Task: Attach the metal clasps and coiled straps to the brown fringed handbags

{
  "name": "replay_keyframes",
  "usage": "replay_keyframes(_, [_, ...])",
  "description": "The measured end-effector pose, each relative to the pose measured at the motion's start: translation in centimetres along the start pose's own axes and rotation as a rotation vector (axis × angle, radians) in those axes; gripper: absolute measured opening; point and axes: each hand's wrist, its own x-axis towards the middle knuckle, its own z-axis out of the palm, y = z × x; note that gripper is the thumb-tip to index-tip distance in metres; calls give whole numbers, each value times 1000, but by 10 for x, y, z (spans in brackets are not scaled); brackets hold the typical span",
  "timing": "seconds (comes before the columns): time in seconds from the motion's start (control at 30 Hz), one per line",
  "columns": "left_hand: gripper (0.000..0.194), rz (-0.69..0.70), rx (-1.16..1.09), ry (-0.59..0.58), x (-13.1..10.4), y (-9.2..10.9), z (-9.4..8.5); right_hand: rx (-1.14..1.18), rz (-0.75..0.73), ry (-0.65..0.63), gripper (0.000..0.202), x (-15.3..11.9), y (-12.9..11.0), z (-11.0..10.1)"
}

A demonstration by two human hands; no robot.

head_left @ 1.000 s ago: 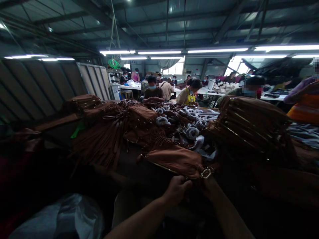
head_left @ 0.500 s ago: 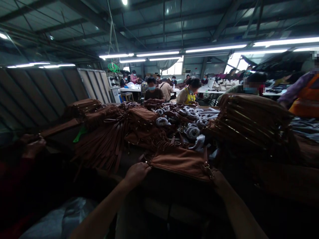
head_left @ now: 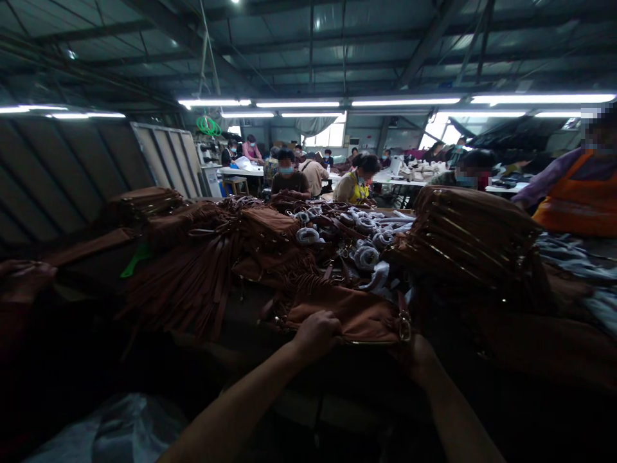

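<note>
A brown bag (head_left: 354, 308) with a metal zip along its near edge lies at the front of the worktable. My left hand (head_left: 318, 333) is closed on the middle of that edge, its fingers wrapped over the zip. At the bag's right corner, beside a strap and a metal ring (head_left: 405, 326), is my right hand (head_left: 418, 360); its fingers are dark and mostly hidden. Fringe (head_left: 306, 276) hangs over loose straps just behind the bag.
Stacked brown bags (head_left: 472, 225) stand at the right, with wrapped straps (head_left: 365, 254) heaped in the middle. Long brown strips (head_left: 193, 283) and a green tool (head_left: 137, 258) lie left. Another person's hand (head_left: 29, 280) is at the left edge; a person in an orange apron (head_left: 578, 199) stands right.
My left hand has moved right, from the bag's left corner to the middle of its zip edge. My right hand stays near the right corner, slightly lower. The view has shifted a little.
</note>
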Motion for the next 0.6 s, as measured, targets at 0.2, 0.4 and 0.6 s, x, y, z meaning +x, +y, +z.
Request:
replay_keyframes(0.2, [19,-111,-133,252,24,-7,-9,120,-76,-16,47,-34,14,7])
replay_keyframes(0.4, [15,-64,-61,255,20,3,-1,-137,-112,175,53,-34,31,45])
replay_keyframes(0.6, [32,201,73,356,2,18,18,-172,-93,401,42,-10,37,49])
